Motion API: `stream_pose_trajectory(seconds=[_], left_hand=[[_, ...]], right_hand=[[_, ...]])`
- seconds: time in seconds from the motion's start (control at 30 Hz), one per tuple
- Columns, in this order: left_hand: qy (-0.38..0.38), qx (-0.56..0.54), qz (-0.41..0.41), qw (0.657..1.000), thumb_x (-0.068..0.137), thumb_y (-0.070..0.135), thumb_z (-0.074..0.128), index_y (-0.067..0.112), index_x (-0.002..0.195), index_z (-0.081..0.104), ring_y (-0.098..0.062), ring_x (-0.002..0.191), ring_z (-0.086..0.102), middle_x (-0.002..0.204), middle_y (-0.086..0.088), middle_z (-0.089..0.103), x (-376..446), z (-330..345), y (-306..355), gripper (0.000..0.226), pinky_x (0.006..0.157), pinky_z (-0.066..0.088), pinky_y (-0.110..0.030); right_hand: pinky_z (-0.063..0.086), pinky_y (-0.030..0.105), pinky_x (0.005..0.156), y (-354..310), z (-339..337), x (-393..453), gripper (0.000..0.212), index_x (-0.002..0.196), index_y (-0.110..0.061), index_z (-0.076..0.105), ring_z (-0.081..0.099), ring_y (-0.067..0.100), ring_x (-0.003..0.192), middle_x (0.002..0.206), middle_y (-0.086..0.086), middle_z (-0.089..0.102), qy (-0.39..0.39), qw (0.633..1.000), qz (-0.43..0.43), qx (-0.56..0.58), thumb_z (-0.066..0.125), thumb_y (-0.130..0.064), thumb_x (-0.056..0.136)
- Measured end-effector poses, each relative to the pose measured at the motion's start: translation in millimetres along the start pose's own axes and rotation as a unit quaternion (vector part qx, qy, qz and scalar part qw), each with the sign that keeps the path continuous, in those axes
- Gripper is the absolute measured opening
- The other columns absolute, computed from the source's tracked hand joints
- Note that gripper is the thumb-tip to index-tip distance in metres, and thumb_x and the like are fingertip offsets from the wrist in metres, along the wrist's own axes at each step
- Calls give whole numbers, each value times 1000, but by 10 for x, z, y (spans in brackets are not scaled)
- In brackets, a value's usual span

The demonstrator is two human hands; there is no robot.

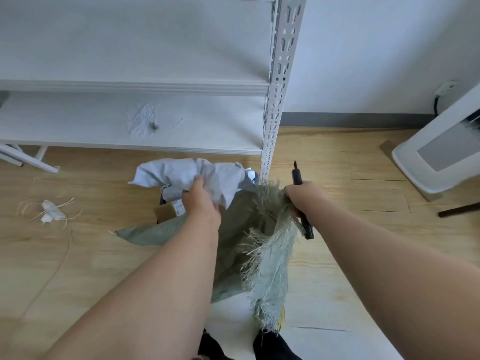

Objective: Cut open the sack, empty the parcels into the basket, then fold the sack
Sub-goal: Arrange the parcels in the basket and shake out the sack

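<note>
Floor [337,157]: made of light wood. Everything else sits on it or hangs over it.
Shelf rack [135,87]: big and white, standing behind the sack. A bit of crumpled clear stuff lies on its low board.
Sack [270,245]: green and woven, with frayed stringy edges at its cut mouth. It hangs in front of the shelf rack's corner post, held up at the top edge.
White parcel [181,175]: a soft, crumpled grey-white bag, just left of the sack's mouth and above more parcels.
White machine [439,154]: stands far to the right of the sack, by the wall.
Brown box [168,210]: a small cardboard parcel with a label, low down just left of the sack, under the white parcel.
Left hand [201,201]: its fingers are curled round the white parcel and grip it.
Right hand [302,194]: a closed fist that grips both the sack's frayed top edge and the cutter.
Cutter [297,175]: thin and black, poking out above and below the right hand.
String scrap [52,210]: a white knotted bit with pale threads, well to the left of the sack on the floor.
</note>
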State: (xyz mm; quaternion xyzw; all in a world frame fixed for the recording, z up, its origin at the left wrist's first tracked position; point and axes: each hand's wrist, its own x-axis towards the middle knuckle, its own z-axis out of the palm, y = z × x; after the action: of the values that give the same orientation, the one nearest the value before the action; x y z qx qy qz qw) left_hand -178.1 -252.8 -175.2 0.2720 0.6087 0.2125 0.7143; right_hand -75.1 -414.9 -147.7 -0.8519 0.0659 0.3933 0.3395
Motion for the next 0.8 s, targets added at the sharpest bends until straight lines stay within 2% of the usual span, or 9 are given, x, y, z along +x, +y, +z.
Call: stream_pose_trajectory(seconds=[0.07, 0.17, 0.23, 0.33, 0.43, 0.53, 0.63, 0.73, 0.8], left_hand=[[-53, -7, -18, 998, 93, 38, 56, 16, 127, 53, -16, 94, 63, 108, 0, 63, 10, 1, 10, 40, 77, 54, -29], [-124, 246, 74, 959, 97, 40, 46, 19, 120, 55, -19, 104, 57, 120, -2, 61, -109, -2, -73, 33, 87, 43, -30], [-182, 343, 108, 915, 100, 42, 38, 21, 131, 51, -16, 113, 48, 123, 3, 55, -215, -22, -172, 40, 94, 32, -26], [-232, 446, 81, 860, 99, 52, 28, 23, 144, 40, -17, 132, 37, 133, 9, 45, -235, -124, -370, 54, 102, 24, -28], [-257, 485, 60, 834, 98, 53, 26, 24, 142, 42, -18, 132, 39, 142, 8, 43, -219, -279, -580, 55, 107, 25, -31], [-251, 507, 44, 823, 100, 46, 24, 21, 136, 46, -21, 124, 43, 135, 0, 48, -222, -476, -713, 49, 101, 29, -32], [-226, 543, 30, 808, 102, 39, 24, 20, 116, 48, -22, 109, 45, 121, -6, 54, -165, -787, -673, 34, 95, 32, -33], [-179, 599, 16, 780, 104, 30, 26, 16, 105, 38, -19, 98, 36, 92, -1, 45, -76, -1283, -560, 18, 84, 28, -26], [-126, 574, 15, 809, 103, 26, 34, 13, 106, 44, -19, 98, 40, 96, -5, 48, -12, -1699, -482, 17, 86, 32, -25]], right_hand=[[33, 24, 46, -86, 45, -76, 10, 77, -5, 49, 38, 19, 44, 56, 6, 42, -63, 997, 3, 34, 45, -9, 86], [25, 23, 45, -182, 89, -148, 14, 70, -9, 43, 29, 16, 42, 55, 4, 33, -142, 984, -37, 104, 45, -5, 83], [25, 21, 42, -207, 81, -160, 7, 74, -11, 49, 28, 14, 39, 59, 4, 39, -174, 972, -56, 147, 45, -7, 79], [27, 24, 46, -202, 53, -160, 13, 63, -13, 53, 31, 16, 43, 63, 4, 48, -183, 959, -60, 207, 48, -11, 74], [34, 27, 53, -163, 43, -191, 5, 72, -12, 53, 37, 18, 49, 67, 7, 48, -143, 949, -58, 275, 52, -12, 78], [43, 28, 53, -55, 95, -243, 7, 86, -8, 54, 44, 20, 51, 71, 11, 50, -92, 960, -60, 256, 48, -10, 85], [43, 33, 58, 20, 271, -360, 10, 79, -9, 52, 45, 21, 53, 67, 10, 48, -77, 967, -60, 234, 48, -8, 88], [43, 27, 49, 9, 621, -533, 15, 78, -10, 50, 45, 20, 51, 66, 9, 47, -108, 964, -74, 230, 46, -1, 90], [50, 26, 46, -17, 943, -657, 15, 82, -9, 50, 52, 20, 52, 70, 10, 52, -144, 964, -76, 208, 45, 2, 91]])
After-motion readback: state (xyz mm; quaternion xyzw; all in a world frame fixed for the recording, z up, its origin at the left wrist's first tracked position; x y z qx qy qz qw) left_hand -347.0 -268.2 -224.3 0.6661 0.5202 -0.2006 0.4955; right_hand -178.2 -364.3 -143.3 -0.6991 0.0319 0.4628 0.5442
